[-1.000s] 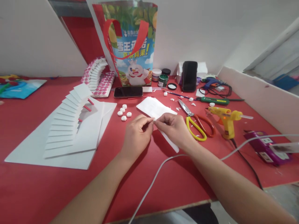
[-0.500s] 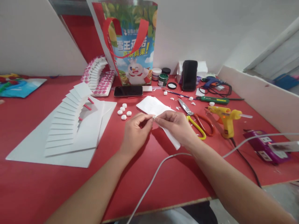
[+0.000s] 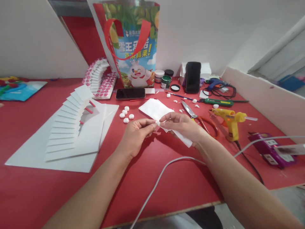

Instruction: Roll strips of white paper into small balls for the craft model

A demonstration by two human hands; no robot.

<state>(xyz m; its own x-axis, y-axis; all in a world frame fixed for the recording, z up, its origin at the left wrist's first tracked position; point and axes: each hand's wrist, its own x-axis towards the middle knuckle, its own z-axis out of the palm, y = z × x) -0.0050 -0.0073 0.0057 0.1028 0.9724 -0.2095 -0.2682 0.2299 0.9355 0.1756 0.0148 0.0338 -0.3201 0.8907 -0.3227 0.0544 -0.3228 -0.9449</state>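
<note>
**White foam pinched at mid-frame**

At the centre of the frame the left hand [image 3: 134, 135] and right hand [image 3: 183, 125] nip a small white bit [image 3: 157, 122] between fingertips. The right hand also grips the white foam sheet [image 3: 154, 109] above the red table [image 3: 178, 181]. At top centre, the printed bag [image 3: 133, 47] reads "雪王" and "真果!" (its handle hides the rest). Since half a second ago the sheet's near end has risen, covering the yellow handle of the scissors [image 3: 202, 122].

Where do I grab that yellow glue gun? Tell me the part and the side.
Grip the yellow glue gun by its handle, coming from the near side. It stands upright with the nozzle pointing left toward the scissors and the glue stick jutting right, so the handle is the clear part, likely the coolest.
</note>
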